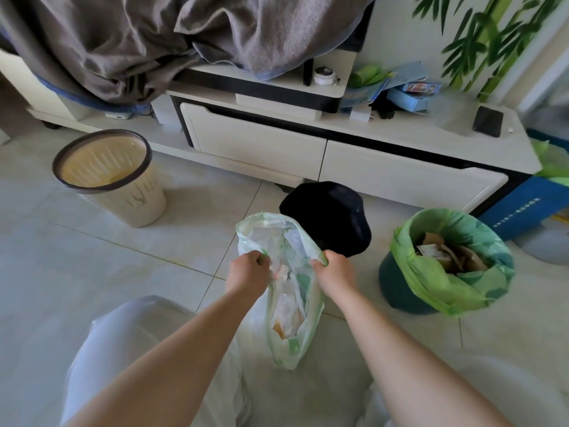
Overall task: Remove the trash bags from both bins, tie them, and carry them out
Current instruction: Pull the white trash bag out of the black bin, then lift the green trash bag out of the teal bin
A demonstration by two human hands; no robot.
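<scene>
A translucent white-green trash bag [289, 322] with paper waste inside hangs over the tiled floor in the middle. My left hand [249, 274] grips its rim on the left and my right hand [334, 272] grips its rim on the right, holding the mouth open. A cream bin [135, 192] with a dark rim stands at the left with no bag in it. At the right a dark teal bin [397, 285] still holds a green bag [443, 282] folded over its rim, filled with brown paper scraps.
A low white cabinet [338, 155] with drawers runs across the back, with grey fabric [123, 41] draped over it. A black hat [332, 217] lies on the floor beyond the held bag. A blue box [520, 208] sits at the far right. My knees fill the bottom.
</scene>
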